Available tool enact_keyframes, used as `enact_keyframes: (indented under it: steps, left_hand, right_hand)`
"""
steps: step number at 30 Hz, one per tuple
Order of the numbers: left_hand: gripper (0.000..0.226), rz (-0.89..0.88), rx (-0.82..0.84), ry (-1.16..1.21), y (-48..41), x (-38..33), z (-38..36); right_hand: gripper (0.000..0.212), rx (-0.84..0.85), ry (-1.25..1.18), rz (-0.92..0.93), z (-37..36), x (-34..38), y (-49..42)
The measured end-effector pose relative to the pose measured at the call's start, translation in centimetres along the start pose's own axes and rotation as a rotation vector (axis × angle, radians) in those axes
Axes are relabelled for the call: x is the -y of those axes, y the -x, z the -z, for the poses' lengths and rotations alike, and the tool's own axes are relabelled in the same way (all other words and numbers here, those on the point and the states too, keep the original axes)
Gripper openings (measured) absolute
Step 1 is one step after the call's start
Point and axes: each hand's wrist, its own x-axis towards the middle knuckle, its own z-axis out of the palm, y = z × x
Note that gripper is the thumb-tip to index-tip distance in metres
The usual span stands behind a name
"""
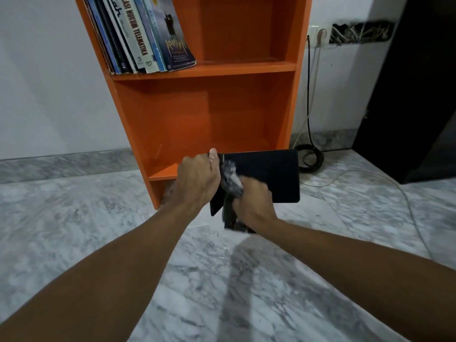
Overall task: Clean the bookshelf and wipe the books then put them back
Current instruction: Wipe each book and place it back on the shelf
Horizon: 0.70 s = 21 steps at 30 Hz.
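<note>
Just in front of the orange bookshelf, above the marble floor, both hands work on one dark book. Left hand has its fingers curled tight around the book's left edge, holding it up before the bare lower shelf. Right hand is closed on a dark cloth, bunched and blurred, seemingly pressed against the cover. So the step in hand is judged to be wiping this book. Further back, on the bookshelf's upper shelf, a row of books leans at its left end. Next this book needs turning over for its other face, then setting upright on a shelf, cloth kept clear
</note>
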Motion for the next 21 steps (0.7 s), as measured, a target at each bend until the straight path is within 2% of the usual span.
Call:
enact_keyframes:
  steps: [2,4,9,11,14,17,18,19,21]
  left_hand:
    - [0.057,0.021,-0.01,-0.007,0.3,1.1,0.4]
    - [0.057,0.036,-0.017,-0.015,0.5,1.6,0.9]
    - [0.056,0.063,-0.002,0.021,0.5,1.3,0.6]
    - [0.056,0.044,-0.007,0.064,0.3,0.5,0.3]
    - [0.058,0.052,-0.038,0.093,-0.3,-0.4,0.4]
    - [0.057,0.178,-0.07,0.084,-0.6,1.3,1.6]
    - [0.056,0.235,-0.073,0.102,-0.6,2.0,2.1]
    - [0.054,0.287,-0.073,0.12,-0.7,2.7,2.3]
    - [0.052,0.372,-0.039,0.137,-0.6,3.2,2.5]
  right_hand:
    - [0.018,0.18,0.05,-0.024,-0.6,-1.2,2.2]
    - [0.024,0.186,0.004,-0.062,0.0,-1.7,3.2]
    - [0.005,-0.179,-0.316,-0.05,2.4,0.3,-1.2]
    - [0.015,-0.229,-0.445,-0.011,2.6,1.6,-2.7]
    - [0.032,-0.133,-0.561,0.101,1.3,1.5,-0.4]
    - [0.028,0.152,-0.381,0.206,-0.2,-1.4,4.6]
    - [0.03,0.196,-0.314,0.218,0.0,-2.2,5.6]
    - [0.033,0.184,-0.305,0.193,0.4,-2.6,5.6]
    - [0.037,0.055,-0.364,0.118,1.6,-2.5,4.0]
